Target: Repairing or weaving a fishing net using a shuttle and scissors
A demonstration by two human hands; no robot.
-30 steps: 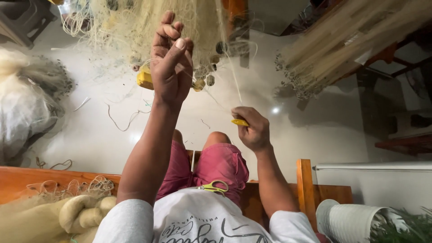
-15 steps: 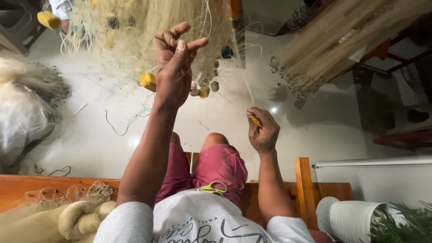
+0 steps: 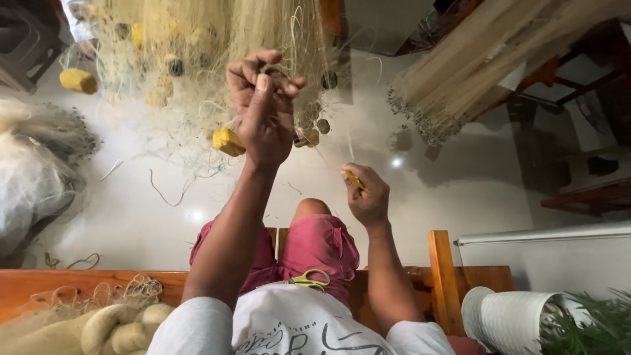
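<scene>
Overhead, the fishing net [image 3: 217, 46] hung in a pale yellowish mass across the top of the view, and its lower strands ran down into the left hand [image 3: 263, 112]; that hand was raised high, its fingers [image 3: 259, 69] bunched together and pinched shut on a few strands of the net; yellow floats [image 3: 228, 141] dangled in the mesh just beside the hand, and another float [image 3: 77, 81] hung further off to the side; small dark round weights [image 3: 323, 125] showed along the net's lower edge near the fingers. Lower and apart from the left, the right hand [image 3: 367, 194] was curled into a fist around a small yellow tool [image 3: 353, 179], only the tip of which showed above the knuckles; a thin line seemed to run from it up toward the net, though it was too fine to be sure. Between the two forearms, the person's knees in pink shorts [image 3: 315, 240] were seen; a pair of yellow-handled scissors [image 3: 309, 279] lay on the lap against the white shirt. Beneath the person was a wooden bench [image 3: 453, 283]; on it, to one side, lay a heap of bundled net [image 3: 98, 325]; on the other side stood a white cone of thread [image 3: 509, 315]. Beyond lay the glossy pale floor [image 3: 460, 177], strewn with cut ends of line; a second sheaf of net [image 3: 473, 72] hung at the far side.
</scene>
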